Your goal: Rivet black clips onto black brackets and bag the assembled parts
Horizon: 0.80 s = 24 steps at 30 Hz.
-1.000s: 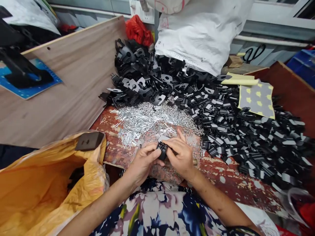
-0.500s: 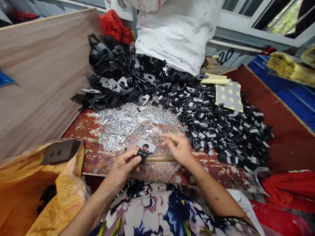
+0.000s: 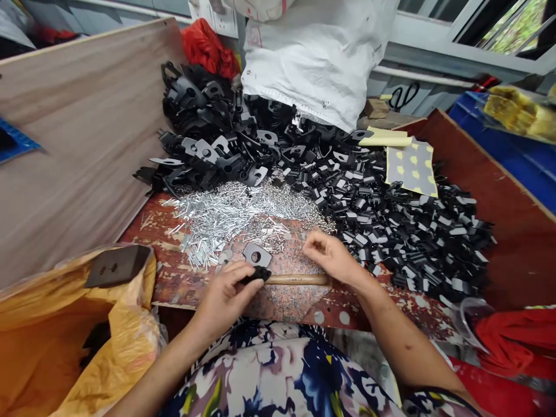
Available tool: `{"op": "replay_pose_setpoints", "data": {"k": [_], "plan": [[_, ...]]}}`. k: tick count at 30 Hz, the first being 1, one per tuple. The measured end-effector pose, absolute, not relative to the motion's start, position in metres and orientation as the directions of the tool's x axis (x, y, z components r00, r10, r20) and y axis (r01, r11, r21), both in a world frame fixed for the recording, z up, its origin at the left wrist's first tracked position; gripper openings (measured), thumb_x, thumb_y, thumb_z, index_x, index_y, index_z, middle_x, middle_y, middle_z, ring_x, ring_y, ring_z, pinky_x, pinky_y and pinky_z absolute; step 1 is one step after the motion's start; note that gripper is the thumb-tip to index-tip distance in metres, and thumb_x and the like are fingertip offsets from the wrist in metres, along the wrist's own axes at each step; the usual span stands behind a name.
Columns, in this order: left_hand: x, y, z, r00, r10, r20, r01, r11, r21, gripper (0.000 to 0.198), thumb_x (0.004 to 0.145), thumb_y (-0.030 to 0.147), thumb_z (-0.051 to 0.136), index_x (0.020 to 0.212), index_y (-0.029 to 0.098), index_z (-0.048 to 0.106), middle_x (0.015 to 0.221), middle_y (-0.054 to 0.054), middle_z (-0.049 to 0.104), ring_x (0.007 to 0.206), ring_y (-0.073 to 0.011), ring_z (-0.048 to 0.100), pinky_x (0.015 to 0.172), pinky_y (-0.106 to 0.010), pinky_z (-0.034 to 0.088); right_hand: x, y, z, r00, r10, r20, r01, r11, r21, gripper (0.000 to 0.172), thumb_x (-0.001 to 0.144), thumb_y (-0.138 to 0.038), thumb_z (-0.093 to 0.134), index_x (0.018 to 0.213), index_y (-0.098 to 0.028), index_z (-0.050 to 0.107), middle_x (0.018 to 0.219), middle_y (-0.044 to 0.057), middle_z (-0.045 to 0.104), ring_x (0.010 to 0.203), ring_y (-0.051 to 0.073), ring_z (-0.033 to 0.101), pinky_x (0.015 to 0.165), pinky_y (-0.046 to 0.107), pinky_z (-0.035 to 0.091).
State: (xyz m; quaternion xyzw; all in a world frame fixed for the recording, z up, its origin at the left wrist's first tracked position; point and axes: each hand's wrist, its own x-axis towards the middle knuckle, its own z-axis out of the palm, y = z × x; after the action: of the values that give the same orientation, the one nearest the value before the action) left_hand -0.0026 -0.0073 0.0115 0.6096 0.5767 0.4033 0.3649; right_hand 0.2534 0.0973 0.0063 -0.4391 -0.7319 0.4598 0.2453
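Note:
My left hand [image 3: 230, 292] pinches a small black plastic part [image 3: 259, 274] between thumb and fingers, over the left end of a wooden stick [image 3: 299, 280]. Just beyond it is a grey plate with a round hole [image 3: 258, 255]; I cannot tell whether it is joined to the black part. My right hand [image 3: 330, 255] hovers above the table, right of the loose metal pins [image 3: 230, 214], its fingers curled together. Whatever may be between those fingertips is hidden.
Larger black plastic pieces [image 3: 217, 150] are heaped at the back left, small black clips [image 3: 391, 231] at the right. A dotted sheet [image 3: 412, 168] lies on the clips. A white sack [image 3: 313, 63] stands behind. Wooden boards [image 3: 78, 127] flank the table; an orange bag [image 3: 125, 336] hangs at left.
My right hand has drawn back rightward from the pins and its fingers have curled in. My left hand has tilted the black part, which now looks flatter. The view has shifted slightly.

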Motion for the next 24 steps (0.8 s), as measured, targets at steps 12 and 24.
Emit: {"op": "replay_pose_setpoints", "data": {"k": [12,24], "plan": [[0.003,-0.007,0.028,0.300,0.943,0.147,0.701,-0.322,0.636,0.029,0.087,0.024,0.060,0.059,0.024,0.053,0.062,0.001,0.054,0.061,-0.0185,0.046,0.070,-0.037,0.037,0.209,0.101,0.028,-0.761,0.576,-0.298,0.408,0.067,-0.911,0.015,0.087,-0.034,0.063,0.097,-0.023,0.060,0.079,-0.001,0.064,0.071,0.016,0.058,0.064,0.027,0.044],[-0.021,-0.001,-0.001,-0.164,0.942,-0.292,-0.241,0.249,0.938,0.030,0.073,0.035,0.074,0.057,0.020,0.053,0.060,0.004,0.042,0.052,-0.0100,0.038,0.046,-0.023,0.032,0.174,0.164,0.003,-0.571,0.820,-0.037,0.795,0.541,-0.274,0.035,0.076,0.005,0.050,0.101,-0.013,0.067,0.094,0.014,0.070,0.086,0.021,0.058,0.074,0.031,0.037]]}}
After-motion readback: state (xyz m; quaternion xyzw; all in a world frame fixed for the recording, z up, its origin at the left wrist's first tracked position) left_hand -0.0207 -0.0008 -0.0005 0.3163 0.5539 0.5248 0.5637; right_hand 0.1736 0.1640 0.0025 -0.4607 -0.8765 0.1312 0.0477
